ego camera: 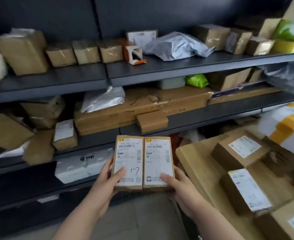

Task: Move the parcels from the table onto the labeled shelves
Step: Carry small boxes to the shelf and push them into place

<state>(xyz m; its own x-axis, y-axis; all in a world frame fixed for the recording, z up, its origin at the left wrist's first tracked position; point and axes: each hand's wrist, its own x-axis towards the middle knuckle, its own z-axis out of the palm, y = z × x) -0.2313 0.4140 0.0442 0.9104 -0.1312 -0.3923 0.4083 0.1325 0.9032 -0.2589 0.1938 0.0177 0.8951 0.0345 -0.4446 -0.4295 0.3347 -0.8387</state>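
- Two small brown cardboard parcels, each with a white shipping label, are in play: the left parcel (128,161) and the right parcel (158,161). They touch along their long sides.
- Both are held in the air at 6 o'clock in the view, in front of the dark grey metal shelves (194,73).
- Each parcel's long axis runs from 6 to 12 o'clock, away from the person. The labels face up, with the barcode ends at 12 o'clock.
- "1-7" is handwritten on the left label, and a fainter "7" on the right one.
- Two hands are at work. The left hand (106,179) grips the near outer corner of the left parcel, thumb pressed on the label and fingers curled underneath.
- The right hand (179,186) holds the right parcel the same way.
- At least three shelf tiers show, all crowded with packages.
- At 11 o'clock on the top tier, three small brown taped boxes (85,51) stand in a row. A crumpled grey plastic mailer (175,45) lies at 1 o'clock.
- At 3 o'clock, three labelled brown boxes (239,149) rest on a flat cardboard slab (194,161).
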